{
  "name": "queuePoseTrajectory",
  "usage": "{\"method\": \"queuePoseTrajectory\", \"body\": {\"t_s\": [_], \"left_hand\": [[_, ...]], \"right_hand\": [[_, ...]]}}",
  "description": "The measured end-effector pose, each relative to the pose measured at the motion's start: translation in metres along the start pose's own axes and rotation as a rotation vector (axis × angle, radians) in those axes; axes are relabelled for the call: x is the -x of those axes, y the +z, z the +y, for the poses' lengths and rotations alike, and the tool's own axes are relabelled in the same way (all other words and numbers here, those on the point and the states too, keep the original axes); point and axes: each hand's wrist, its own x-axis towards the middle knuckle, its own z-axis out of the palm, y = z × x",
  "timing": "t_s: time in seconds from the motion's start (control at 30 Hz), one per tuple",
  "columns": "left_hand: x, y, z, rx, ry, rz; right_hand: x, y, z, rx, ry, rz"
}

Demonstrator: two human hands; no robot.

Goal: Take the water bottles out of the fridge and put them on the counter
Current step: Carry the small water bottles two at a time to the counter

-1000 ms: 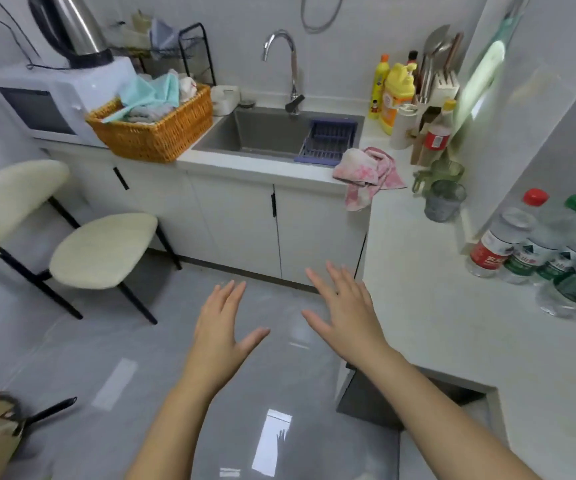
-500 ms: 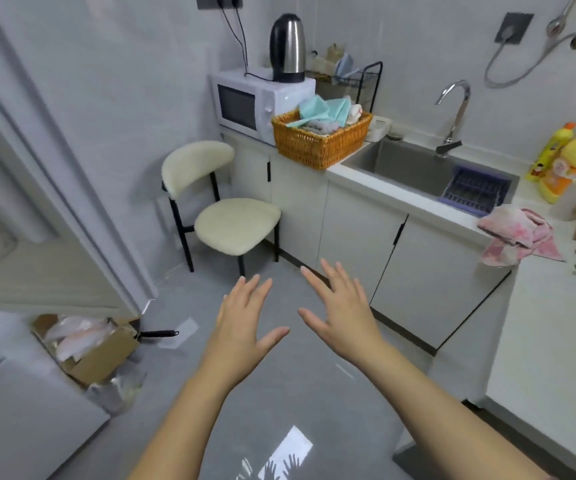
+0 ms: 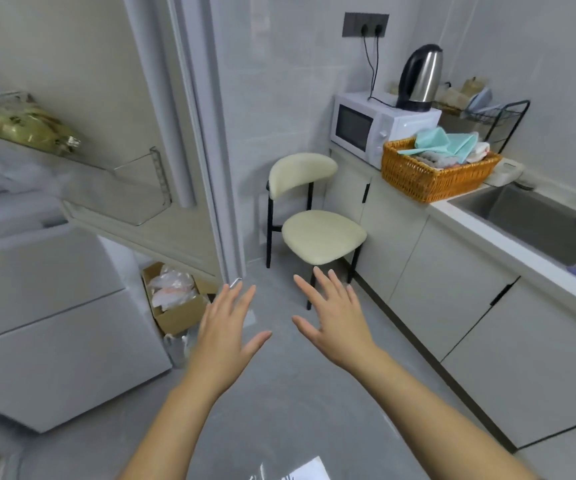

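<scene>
The white fridge [image 3: 47, 327] fills the left side, its lower drawers closed. Its upper door [image 3: 134, 109] stands swung open, with a clear door shelf [image 3: 141, 188] and a bag of greenish food [image 3: 27, 128] on a higher shelf. No water bottle shows in this frame. My left hand [image 3: 226, 336] and my right hand [image 3: 335, 318] are held out side by side over the grey floor, fingers spread and straight, each holding nothing. The counter [image 3: 508, 233] runs along the right.
A cream chair [image 3: 317, 233] stands ahead by the wall. A cardboard box with plastic bags [image 3: 174, 299] sits on the floor beside the fridge. On the counter are a microwave [image 3: 366, 128], a kettle [image 3: 419, 77], an orange basket [image 3: 435, 171] and the sink [image 3: 535, 216].
The view has swung left from the counter with the bottles to the open fridge. Both hands stay spread and empty in front of me.
</scene>
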Motion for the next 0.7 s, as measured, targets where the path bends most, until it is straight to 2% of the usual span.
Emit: {"method": "queuePoseTrajectory", "body": {"t_s": [0.33, 0.57, 0.7], "left_hand": [[0.029, -0.045, -0.075, -0.008, -0.124, 0.07], [0.052, -0.102, -0.158, -0.128, -0.111, 0.059], [0.066, -0.152, -0.217, -0.229, -0.1, 0.051]], "right_hand": [[-0.027, 0.034, -0.082, 0.025, -0.158, -0.056], [-0.045, 0.072, -0.178, 0.028, -0.171, -0.094], [-0.068, 0.093, -0.254, 0.039, -0.197, -0.056]]}}
